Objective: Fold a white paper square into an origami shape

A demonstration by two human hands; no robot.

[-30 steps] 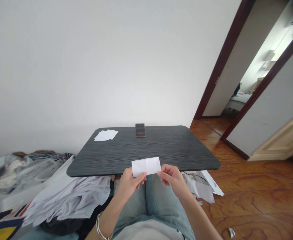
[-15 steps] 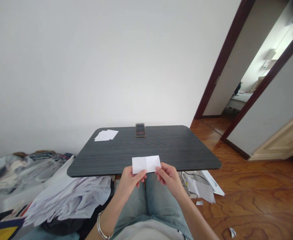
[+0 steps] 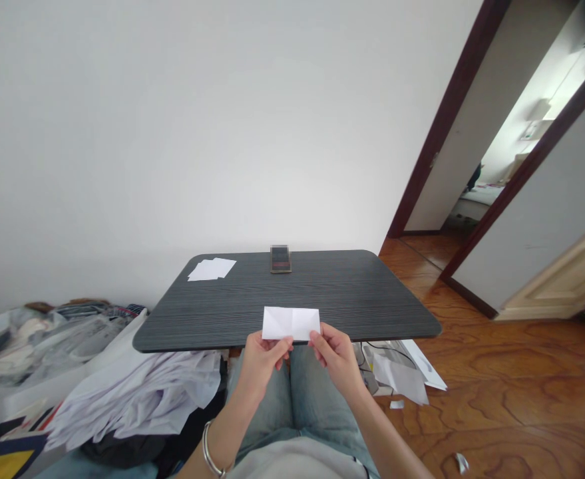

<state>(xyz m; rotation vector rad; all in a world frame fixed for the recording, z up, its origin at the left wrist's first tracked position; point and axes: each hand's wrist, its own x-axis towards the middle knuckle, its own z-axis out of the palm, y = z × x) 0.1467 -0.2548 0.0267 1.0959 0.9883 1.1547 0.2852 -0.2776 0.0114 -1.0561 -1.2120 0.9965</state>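
"What's in those hands?"

"A small oblong of white paper [image 3: 291, 322], long side across. The left hand [image 3: 262, 356] pinches it at the lower edge, thumb lying toward the middle."

"And the right hand [image 3: 341, 356]?"

"Pinching as well, with its thumb at the lower right corner."

"Where is the paper, exactly?"

"In front of the person, by the near edge of the dark worktop [image 3: 357, 286]. From here I can't tell whether it touches the surface. A faint crease runs down near its middle."

"What lies farther back?"

"Some white sheets [image 3: 211, 269] overlap near the far left corner. A small dark object [image 3: 281, 259] sits at the far edge, too blurred to make out."

"And around the worktop?"

"A heap of crumpled white material [image 3: 142, 392] on the left, and on the right a wooden floor [image 3: 502, 406] with a white scrap [image 3: 396, 404] on it"
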